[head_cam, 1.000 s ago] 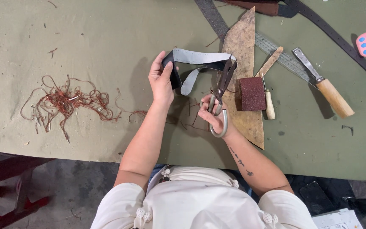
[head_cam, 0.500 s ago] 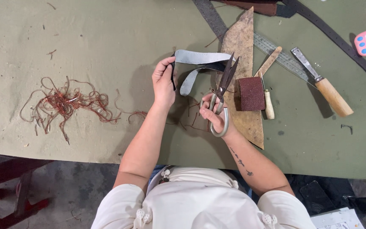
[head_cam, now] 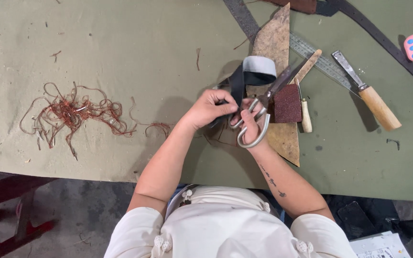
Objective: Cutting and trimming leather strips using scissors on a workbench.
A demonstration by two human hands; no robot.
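Since half a second ago, left hand point(head_cam: 211, 109) slid rightward to meet the right, strap point(head_cam: 252, 71) folded over into a loop. Wide green-topped desk point(head_cam: 120, 43) underneath; tan leather offcut point(head_cam: 276, 43) near its far edge, just right of centre. Strap, dark with a grey underside, raised above that offcut, pinched shut in left fingers. Right hand point(head_cam: 250, 125) closed through the handles of metal scissors point(head_cam: 264, 105), blades angled toward the strap. Reddish thread tangle point(head_cam: 72, 114) well apart, toward the left edge.
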